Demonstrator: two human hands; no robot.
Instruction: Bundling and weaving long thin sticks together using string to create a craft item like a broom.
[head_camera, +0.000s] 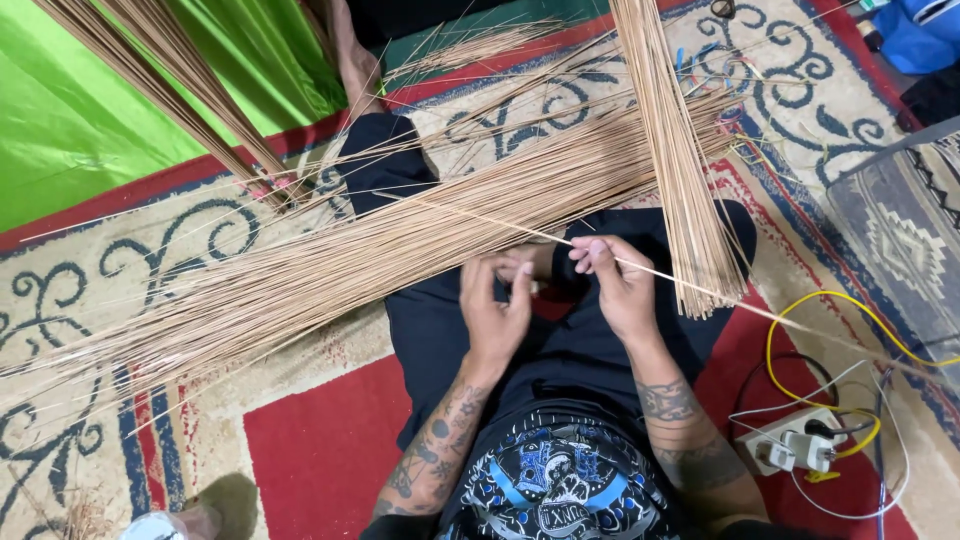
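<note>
The right hand (615, 285) is curled, its fingers pinched on 1 thin stick (700, 288) that slants from the lap out toward the yellow cable (800, 318); the left hand (495, 305) sits just beside it, fingers half folded, thumb meeting fingertips, holding nothing I can make out; a broad sheaf of sticks (330, 270) lies across the knees onto the patterned carpet (300, 440).

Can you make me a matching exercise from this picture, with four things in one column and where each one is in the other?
1. thin tan stick
2. large bundle of tan sticks
3. white power strip
4. bright green sheet

A. top left corner
B. lying across the lap
C. pinched in the right hand
D. lower right, on the red rug

Pairs: 1-C, 2-B, 3-D, 4-A
</note>
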